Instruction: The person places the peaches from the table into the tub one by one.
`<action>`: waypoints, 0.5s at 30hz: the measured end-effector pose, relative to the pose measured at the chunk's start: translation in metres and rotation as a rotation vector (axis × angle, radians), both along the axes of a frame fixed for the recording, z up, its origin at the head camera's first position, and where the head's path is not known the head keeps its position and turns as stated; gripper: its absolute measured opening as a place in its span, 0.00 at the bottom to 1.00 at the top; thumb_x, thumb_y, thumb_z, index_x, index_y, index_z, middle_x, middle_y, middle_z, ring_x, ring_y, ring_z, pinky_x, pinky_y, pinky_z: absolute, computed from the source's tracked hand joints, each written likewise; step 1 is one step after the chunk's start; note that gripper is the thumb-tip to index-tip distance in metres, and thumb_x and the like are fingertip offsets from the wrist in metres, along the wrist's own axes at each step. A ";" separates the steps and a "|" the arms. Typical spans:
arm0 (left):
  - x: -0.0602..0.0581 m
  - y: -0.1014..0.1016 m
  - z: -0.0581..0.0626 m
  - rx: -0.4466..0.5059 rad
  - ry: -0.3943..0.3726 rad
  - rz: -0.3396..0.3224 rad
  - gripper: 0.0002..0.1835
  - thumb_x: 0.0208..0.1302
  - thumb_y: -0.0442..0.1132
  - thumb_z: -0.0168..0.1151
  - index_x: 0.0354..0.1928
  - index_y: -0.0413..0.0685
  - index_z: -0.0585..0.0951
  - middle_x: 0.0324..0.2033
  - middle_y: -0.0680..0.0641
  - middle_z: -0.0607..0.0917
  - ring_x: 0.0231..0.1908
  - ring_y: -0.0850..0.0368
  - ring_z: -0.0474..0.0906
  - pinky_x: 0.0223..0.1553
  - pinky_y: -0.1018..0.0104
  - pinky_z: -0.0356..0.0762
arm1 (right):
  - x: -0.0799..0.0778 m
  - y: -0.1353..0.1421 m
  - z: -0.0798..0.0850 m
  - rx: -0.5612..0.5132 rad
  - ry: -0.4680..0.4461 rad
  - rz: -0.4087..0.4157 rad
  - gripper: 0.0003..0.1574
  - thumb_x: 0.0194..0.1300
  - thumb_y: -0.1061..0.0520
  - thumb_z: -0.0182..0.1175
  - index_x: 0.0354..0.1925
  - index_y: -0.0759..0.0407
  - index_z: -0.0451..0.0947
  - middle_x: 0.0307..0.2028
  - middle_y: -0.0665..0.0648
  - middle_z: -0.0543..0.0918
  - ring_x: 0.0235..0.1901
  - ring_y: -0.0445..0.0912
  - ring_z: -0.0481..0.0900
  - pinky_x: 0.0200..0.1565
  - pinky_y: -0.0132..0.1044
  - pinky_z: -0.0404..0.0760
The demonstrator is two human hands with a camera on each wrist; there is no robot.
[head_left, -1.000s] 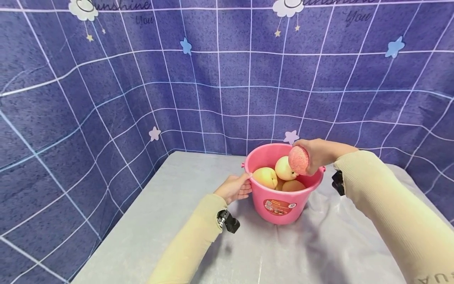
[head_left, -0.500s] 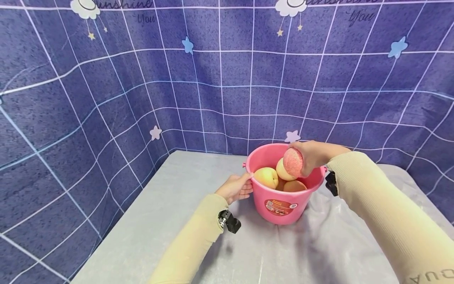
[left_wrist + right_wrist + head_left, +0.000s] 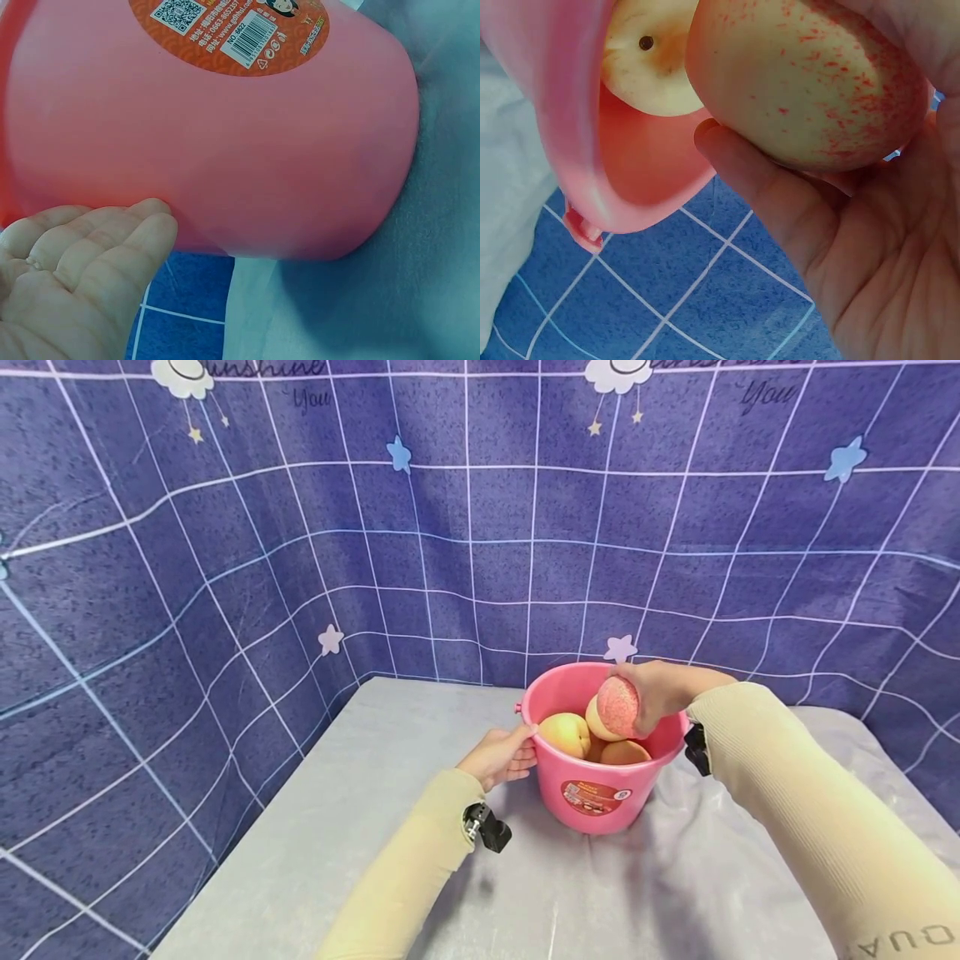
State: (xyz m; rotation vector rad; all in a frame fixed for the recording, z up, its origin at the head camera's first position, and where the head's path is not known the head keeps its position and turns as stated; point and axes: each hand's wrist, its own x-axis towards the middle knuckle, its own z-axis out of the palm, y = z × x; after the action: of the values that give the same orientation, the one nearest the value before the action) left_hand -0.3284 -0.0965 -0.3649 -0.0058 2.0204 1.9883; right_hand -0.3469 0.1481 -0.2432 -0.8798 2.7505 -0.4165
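Observation:
A pink bucket (image 3: 551,781) with a red oval label stands on the grey-covered table. My left hand (image 3: 501,756) grips its left rim, thumb at the edge; in the left wrist view the fingers (image 3: 112,232) lie along the outer wall. My right hand (image 3: 660,692) holds a red-speckled peach (image 3: 618,707) over the bucket's mouth; its pale yellow side shows in the right wrist view. Inside lie a yellow peach (image 3: 564,734), a pale round fruit (image 3: 649,82) with a small dark hole, partly covered by the held peach, and an orange-toned fruit (image 3: 625,753).
The table cover (image 3: 390,735) is wrinkled on the right. A blue curtain (image 3: 480,527) with white grid lines hangs behind and to the left. A pink handle knob (image 3: 583,229) sticks out from the bucket's rim. Each wrist wears a small black camera (image 3: 486,827).
My right hand has moved slightly left with the peach, which now covers more of the pale fruit. The left hand keeps its hold on the rim.

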 end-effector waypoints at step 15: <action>0.002 -0.001 0.003 -0.005 -0.003 0.010 0.26 0.68 0.48 0.52 0.51 0.27 0.74 0.34 0.45 0.80 0.38 0.55 0.79 0.52 0.55 0.77 | -0.002 -0.009 -0.007 0.006 0.006 0.024 0.47 0.32 0.67 0.74 0.54 0.66 0.67 0.39 0.62 0.79 0.41 0.57 0.77 0.45 0.50 0.80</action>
State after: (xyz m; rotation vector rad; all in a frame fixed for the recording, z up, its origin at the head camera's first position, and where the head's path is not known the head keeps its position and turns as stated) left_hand -0.3264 -0.0977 -0.3623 -0.0199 2.0274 1.9873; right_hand -0.3492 0.1388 -0.2500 -0.9140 2.7424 -0.4021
